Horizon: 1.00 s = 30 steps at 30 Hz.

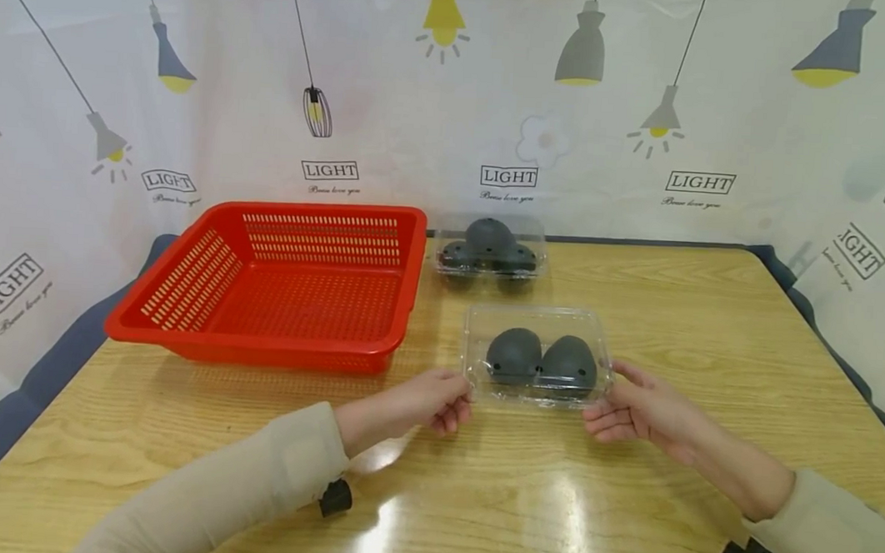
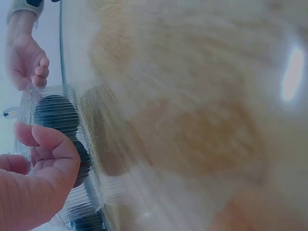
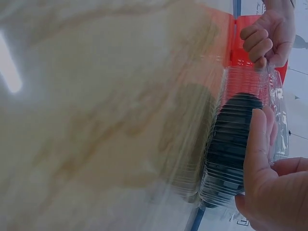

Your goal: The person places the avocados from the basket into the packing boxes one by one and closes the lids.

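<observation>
A clear plastic clamshell box (image 1: pixel 540 315) is in the middle of the head view, with two dark grey egg-shaped things (image 1: pixel 514 356) inside, each with a small dark hole. My left hand (image 1: pixel 442 400) pinches the box's near left corner between thumb and curled fingers. At the near right corner, my right hand (image 1: pixel 634 408) holds the rim, its other fingers bent below. The left wrist view shows the ribbed box wall (image 2: pixel 57 108) beside my left fingers. Along that wall in the right wrist view lie my right fingers (image 3: pixel 257 139). Whether the lid is fastened, I cannot tell.
A red plastic basket (image 1: pixel 401 341) with slotted walls stands at the left, nothing inside it. Behind the held box sits another clear box (image 1: pixel 537 246) containing several dark egg-shaped things (image 1: pixel 490 236). Both rest on a wood-patterned table (image 1: pixel 682 297), with a printed curtain (image 1: pixel 421 108) around it.
</observation>
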Motion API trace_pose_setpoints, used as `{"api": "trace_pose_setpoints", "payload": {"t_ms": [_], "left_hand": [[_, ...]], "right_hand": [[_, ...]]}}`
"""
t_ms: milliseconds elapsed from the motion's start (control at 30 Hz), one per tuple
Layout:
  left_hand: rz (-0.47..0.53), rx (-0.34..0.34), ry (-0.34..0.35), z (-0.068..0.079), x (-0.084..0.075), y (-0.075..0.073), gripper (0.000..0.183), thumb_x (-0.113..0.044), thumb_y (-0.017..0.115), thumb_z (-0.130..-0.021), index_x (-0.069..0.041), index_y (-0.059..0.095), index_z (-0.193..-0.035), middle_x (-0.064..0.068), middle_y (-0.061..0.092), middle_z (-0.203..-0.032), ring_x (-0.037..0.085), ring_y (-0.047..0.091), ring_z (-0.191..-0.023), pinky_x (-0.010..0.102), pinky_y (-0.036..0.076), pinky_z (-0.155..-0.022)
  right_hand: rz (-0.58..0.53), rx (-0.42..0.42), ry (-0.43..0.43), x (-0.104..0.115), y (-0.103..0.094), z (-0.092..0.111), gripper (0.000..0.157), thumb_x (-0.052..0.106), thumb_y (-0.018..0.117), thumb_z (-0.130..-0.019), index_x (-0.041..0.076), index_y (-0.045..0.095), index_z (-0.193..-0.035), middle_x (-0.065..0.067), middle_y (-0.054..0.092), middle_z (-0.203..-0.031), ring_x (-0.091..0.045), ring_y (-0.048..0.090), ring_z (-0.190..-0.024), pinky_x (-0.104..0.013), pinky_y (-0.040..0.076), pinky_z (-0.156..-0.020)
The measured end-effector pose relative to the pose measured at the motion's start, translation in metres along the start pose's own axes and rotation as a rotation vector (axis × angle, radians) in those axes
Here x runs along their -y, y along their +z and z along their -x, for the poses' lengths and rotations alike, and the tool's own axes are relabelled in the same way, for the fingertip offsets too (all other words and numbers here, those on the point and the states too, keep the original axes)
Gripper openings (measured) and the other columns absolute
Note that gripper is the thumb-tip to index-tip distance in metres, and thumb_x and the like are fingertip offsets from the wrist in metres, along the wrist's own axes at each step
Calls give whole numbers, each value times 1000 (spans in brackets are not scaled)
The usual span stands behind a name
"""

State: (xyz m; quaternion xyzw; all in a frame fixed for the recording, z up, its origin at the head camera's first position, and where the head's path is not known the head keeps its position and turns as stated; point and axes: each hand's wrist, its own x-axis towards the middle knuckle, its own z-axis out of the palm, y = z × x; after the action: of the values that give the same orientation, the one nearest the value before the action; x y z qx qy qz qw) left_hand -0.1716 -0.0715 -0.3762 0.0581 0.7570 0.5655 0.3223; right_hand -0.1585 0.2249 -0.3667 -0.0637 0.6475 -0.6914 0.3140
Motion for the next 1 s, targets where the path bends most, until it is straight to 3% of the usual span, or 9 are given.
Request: {"api": "trace_pose_setpoints", "payload": {"t_ms": [300,433,700,1000], "left_hand": [[23,-37,14,-2,3,-4,14,-13,37,-86,-5,47,-81,0,49,-61,10,44,-49,21,39,-49],[73,-96,-6,-5,3,-9,13,-14,36,-84,-7,45,-78,0,46,-57,10,43,-45,21,38,-45],[236,-266,-119,-14,0,-21,16,-16,34,-87,-9,41,-75,0,44,-52,11,41,-41,24,39,-43],[264,-315,-101,-17,2,-32,15,-18,29,-88,-11,37,-78,0,43,-55,11,42,-44,24,39,-45]], "right_hand": [[19,-4,9,2,2,-8,72,6,32,-95,-2,-25,-138,-2,69,-86,-16,67,-79,-31,53,-76],[25,-1,10,6,3,-22,71,5,31,-94,-2,-24,-139,-1,68,-84,-14,66,-77,-31,53,-76],[20,-18,27,14,8,-54,71,5,32,-93,0,-20,-141,-2,68,-82,-14,66,-75,-31,53,-76],[-22,-28,55,21,18,-73,69,3,29,-92,1,-19,-141,-3,68,-78,-13,66,-70,-31,53,-74]]}}
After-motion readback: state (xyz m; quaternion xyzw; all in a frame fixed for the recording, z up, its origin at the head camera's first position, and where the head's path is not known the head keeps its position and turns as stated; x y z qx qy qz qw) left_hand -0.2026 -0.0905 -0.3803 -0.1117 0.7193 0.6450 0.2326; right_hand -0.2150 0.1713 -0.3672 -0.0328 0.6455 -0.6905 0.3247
